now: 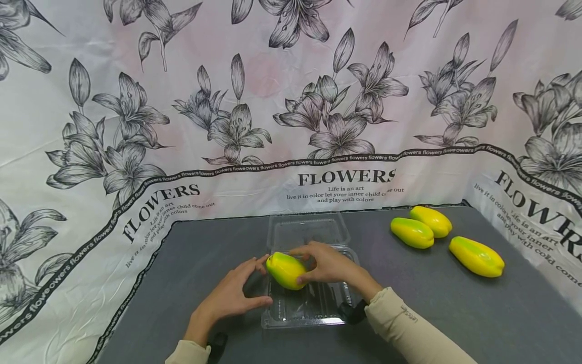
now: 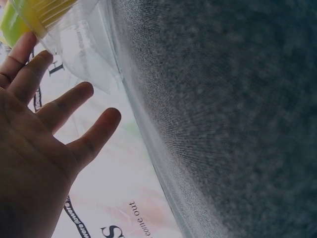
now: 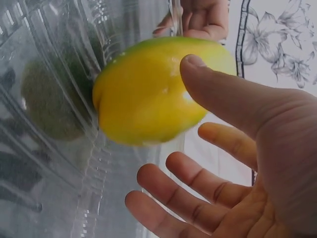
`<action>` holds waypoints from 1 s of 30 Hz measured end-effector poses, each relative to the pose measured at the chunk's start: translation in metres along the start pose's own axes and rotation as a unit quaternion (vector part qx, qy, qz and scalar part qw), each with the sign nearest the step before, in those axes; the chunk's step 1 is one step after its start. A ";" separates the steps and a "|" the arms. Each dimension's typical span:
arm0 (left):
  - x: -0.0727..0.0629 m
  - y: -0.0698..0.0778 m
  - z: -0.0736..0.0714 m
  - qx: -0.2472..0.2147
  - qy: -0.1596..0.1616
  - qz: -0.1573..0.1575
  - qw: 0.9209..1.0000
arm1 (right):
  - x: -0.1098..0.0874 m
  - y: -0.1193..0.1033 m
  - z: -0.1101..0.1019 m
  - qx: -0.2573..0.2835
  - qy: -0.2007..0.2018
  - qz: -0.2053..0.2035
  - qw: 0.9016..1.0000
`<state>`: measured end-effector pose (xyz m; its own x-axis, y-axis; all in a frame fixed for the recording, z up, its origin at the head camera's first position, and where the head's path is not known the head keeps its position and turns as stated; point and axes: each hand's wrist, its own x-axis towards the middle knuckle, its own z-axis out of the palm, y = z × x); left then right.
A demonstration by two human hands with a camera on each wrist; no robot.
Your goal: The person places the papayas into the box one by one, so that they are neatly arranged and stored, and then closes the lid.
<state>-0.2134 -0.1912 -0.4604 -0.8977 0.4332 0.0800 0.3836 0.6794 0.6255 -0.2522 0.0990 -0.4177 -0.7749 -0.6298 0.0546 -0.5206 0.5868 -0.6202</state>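
Observation:
A yellow-green papaya [image 1: 285,271] is tilted over the left part of a clear plastic clamshell box [image 1: 313,319]. My right hand [image 1: 326,262] holds it from the right, thumb [image 3: 205,82] pressed on its side and fingers at the far side. In the right wrist view one end of the papaya [image 3: 143,94] sits close against the ridged clear plastic. My left hand [image 1: 232,291] is to the left of the fruit, thumb and fingers spread, fingertips near its left end. From the left wrist view, the fingers [image 2: 101,131] look straight, with plastic and part of the papaya beyond them.
Three more papayas lie at the right of the grey table: one at the back [image 1: 432,221], one beside it [image 1: 411,233], and one nearer the front [image 1: 477,257]. The box's open lid [image 1: 309,230] lies toward the back. A flower-printed cloth [image 1: 254,192] stands behind the table.

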 end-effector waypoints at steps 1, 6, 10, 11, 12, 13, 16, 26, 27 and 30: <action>0.000 0.000 0.000 -0.002 0.000 -0.002 1.000 | -0.002 0.001 -0.002 0.007 -0.002 0.002 1.000; 0.001 0.000 0.001 -0.005 -0.002 -0.004 1.000 | -0.012 0.005 -0.011 0.026 -0.001 0.005 1.000; 0.001 0.000 0.001 -0.003 -0.001 -0.006 1.000 | -0.019 0.012 -0.018 0.027 0.010 0.001 1.000; 0.001 0.000 0.001 -0.003 -0.001 -0.008 1.000 | -0.021 0.014 -0.019 0.027 0.013 0.002 1.000; 0.001 0.000 0.001 -0.003 0.000 -0.008 1.000 | -0.023 0.016 -0.020 0.028 0.017 0.002 0.999; 0.001 0.001 0.001 -0.002 0.000 -0.008 1.000 | -0.024 0.018 -0.022 0.029 0.020 0.000 0.999; 0.001 0.000 0.002 -0.001 0.002 -0.006 1.000 | -0.030 0.024 -0.026 0.026 0.037 -0.010 0.999; 0.000 0.002 0.003 -0.002 0.004 -0.016 1.000 | -0.050 0.037 -0.038 0.038 0.114 -0.016 0.993; 0.000 0.002 0.003 -0.001 0.005 -0.017 1.000 | -0.052 0.040 -0.039 0.038 0.122 -0.014 0.992; 0.001 0.002 0.002 -0.001 0.004 -0.016 1.000 | -0.058 0.047 -0.040 0.042 0.141 -0.008 0.989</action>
<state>-0.2128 -0.1884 -0.4611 -0.9116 0.4058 0.0663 0.3537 0.6917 0.6296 -0.2464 0.1836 -0.4189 -0.8424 -0.4640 0.2740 -0.5111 0.5268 -0.6792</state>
